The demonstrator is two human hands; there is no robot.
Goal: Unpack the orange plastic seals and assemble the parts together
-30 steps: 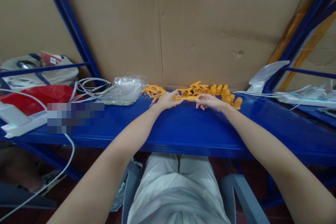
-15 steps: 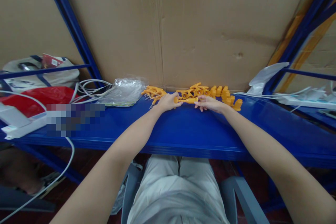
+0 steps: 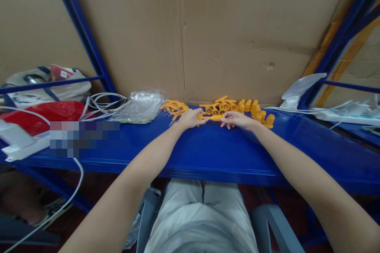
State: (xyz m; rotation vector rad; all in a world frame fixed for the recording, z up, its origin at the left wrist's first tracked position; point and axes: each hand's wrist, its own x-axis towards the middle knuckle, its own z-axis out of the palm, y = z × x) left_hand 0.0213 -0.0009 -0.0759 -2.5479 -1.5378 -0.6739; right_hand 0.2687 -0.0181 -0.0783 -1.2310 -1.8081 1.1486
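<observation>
My left hand (image 3: 189, 118) is closed on the round end of a slim orange plastic piece (image 3: 213, 118). The piece lies level between both hands, and the fingertips of my right hand (image 3: 236, 120) pinch its other end. Just behind it is a group of orange funnel-ended parts (image 3: 222, 106). Beside my left hand lies a pile of orange parts with small metal chains (image 3: 174, 105). Several orange caps (image 3: 257, 113) stand in rows past my right hand. Fingers cover both ends of the held piece.
A clear plastic bag (image 3: 142, 106) and coiled white cables (image 3: 103, 101) lie on the blue table (image 3: 219, 150) to the left. Further left are a red bag (image 3: 65, 110) and a power strip (image 3: 26, 142). Cardboard (image 3: 231, 39) closes off the back.
The whole view has shifted slightly as my head moved. Both hands keep their grip on the orange piece, with little visible change in its position.
</observation>
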